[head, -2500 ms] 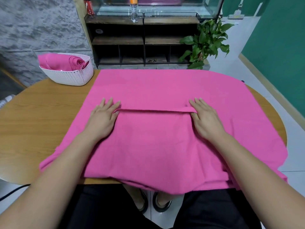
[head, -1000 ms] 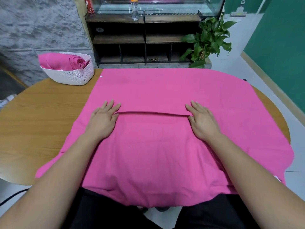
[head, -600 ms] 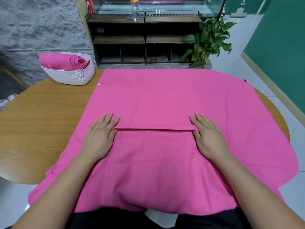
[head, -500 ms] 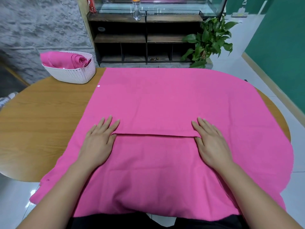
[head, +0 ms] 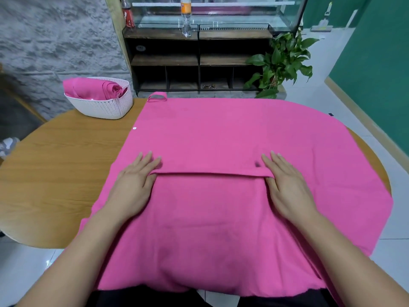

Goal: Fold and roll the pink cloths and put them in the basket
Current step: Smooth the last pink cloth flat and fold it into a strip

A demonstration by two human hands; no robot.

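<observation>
Flat and straight-fingered, the left hand [head: 132,187] and right hand [head: 287,187] were pressed on the pink cloth [head: 221,134] at either end of a raised fold [head: 210,173]; nothing was gripped. The fold had been drawn nearer than before, and the near edge hung off the table [head: 55,162]. Folding was judged barely begun, with that overhang the main hindrance. Rolled cloths [head: 93,89] lay in the basket [head: 99,108], well apart at far left.

I can't read any text; labels on the red bottle [head: 128,16] and clear bottle [head: 186,9] are too blurred.
</observation>
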